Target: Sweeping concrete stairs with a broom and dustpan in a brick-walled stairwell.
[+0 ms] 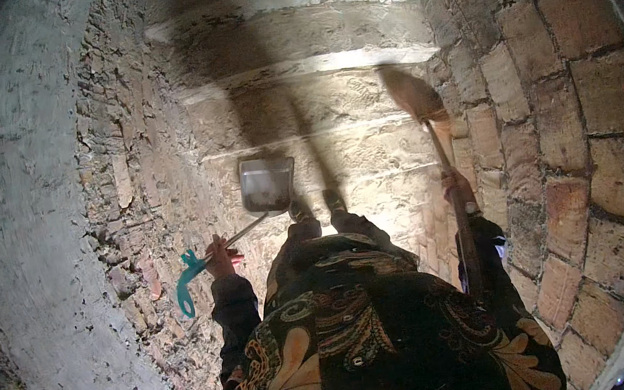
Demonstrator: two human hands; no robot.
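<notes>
My left hand (pixel 219 257) is closed around the thin handle of a long-handled dustpan (pixel 266 184). The handle's teal end (pixel 190 280) sticks out to the left of my fist, and the grey pan hangs over the stone in front of my feet. In my right hand (pixel 461 190) is a broom (pixel 416 94), gripped by its dark handle, which runs back along my forearm. The broom's brown, flared head points forward and up, near the right wall and apart from the dustpan. Some blur softens the broom head.
Stone steps (pixel 310 67) with pale edges lie ahead. A brick wall (pixel 542 131) stands close on the right. Rough broken masonry (pixel 132 220) and a smooth grey wall face (pixel 26 203) line the left. Both my shoes (pixel 335 200) are on the lit stone. Long shadows stretch forward.
</notes>
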